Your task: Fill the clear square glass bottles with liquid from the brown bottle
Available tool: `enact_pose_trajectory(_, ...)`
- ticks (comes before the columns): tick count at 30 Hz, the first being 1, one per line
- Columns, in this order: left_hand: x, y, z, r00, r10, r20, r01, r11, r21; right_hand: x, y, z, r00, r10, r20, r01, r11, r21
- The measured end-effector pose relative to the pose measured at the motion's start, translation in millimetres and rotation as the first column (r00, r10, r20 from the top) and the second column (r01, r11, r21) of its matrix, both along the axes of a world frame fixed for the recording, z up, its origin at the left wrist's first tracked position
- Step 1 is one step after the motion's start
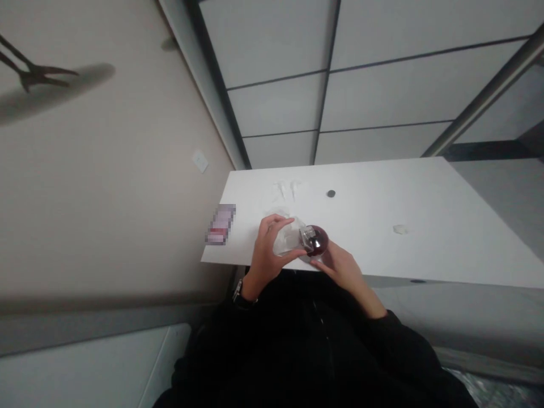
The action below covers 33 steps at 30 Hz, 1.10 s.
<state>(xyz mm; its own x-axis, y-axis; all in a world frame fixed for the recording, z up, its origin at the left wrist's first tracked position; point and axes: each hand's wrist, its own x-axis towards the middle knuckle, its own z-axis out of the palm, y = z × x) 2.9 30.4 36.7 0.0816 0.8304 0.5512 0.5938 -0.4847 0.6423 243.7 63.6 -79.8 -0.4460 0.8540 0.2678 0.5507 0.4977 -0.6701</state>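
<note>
My left hand (267,249) is closed around a crumpled clear plastic wrapper (287,237) at the near edge of the white table (382,192). My right hand (340,266) grips a small round dark red bottle with a silver cap (315,239), which touches the wrapper. Both hands meet just above the table's near edge. A dark watch sits on my left wrist (242,294).
A blurred pink and white object (221,224) lies at the table's left edge. A small dark disc (331,194), a crumpled white scrap (399,229) and clear plastic bits (287,188) lie on the tabletop. A beige wall is to the left, frosted glass panels behind.
</note>
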Motion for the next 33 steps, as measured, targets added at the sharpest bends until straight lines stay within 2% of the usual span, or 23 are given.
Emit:
enact_pose_trajectory(3, 0, -11, -29.5, 0.977, 0.002, 0.212, 0.017, 0.996, -0.086, 1, -1, -4.6, 1.0, -0.023, 0.019, 0.023, 1.0, 0.007)
enact_pose_trajectory(5, 0, -16, -44.1, 0.961, 0.004, 0.277, 0.035, 0.99, -0.136, 2, -1, -8.4, 0.998, -0.05, 0.027, 0.049, 0.999, 0.007)
enact_pose_trajectory(8, -1, -23, -57.1, 0.967, 0.067, 0.247, -0.024, 0.984, -0.175, 4, -1, -14.5, 0.995, -0.092, 0.042, 0.093, 0.996, -0.006)
enact_pose_trajectory(12, -5, -30, -60.9, 0.968, 0.141, 0.207, -0.083, 0.961, -0.265, 5, 0, -19.0, 0.99, -0.132, 0.041, 0.134, 0.99, -0.049)
enact_pose_trajectory(16, -8, -31, -58.7, 0.973, 0.127, 0.193, -0.057, 0.942, -0.331, 2, 2, -15.9, 0.983, -0.183, -0.017, 0.181, 0.981, -0.071)
enact_pose_trajectory(22, -12, -15, -43.9, 0.989, 0.096, 0.116, -0.056, 0.949, -0.31, 2, 3, -12.6, 0.974, -0.213, -0.075, 0.208, 0.975, -0.073)
enact_pose_trajectory(26, -13, 14, -18.8, 0.995, 0.09, 0.036, -0.08, 0.97, -0.229, 4, 5, -18.3, 0.979, -0.181, -0.096, 0.176, 0.983, -0.06)
enact_pose_trajectory(29, -12, 46, -2.7, 0.992, 0.069, -0.104, -0.085, 0.985, -0.153, 4, 6, -18.3, 0.981, -0.169, -0.099, 0.161, 0.984, -0.077)
enact_pose_trajectory(33, -11, 86, 2.1, 0.965, -0.012, -0.262, -0.06, 0.963, -0.264, 2, 6, -10.9, 0.983, -0.136, -0.127, 0.124, 0.987, -0.098)
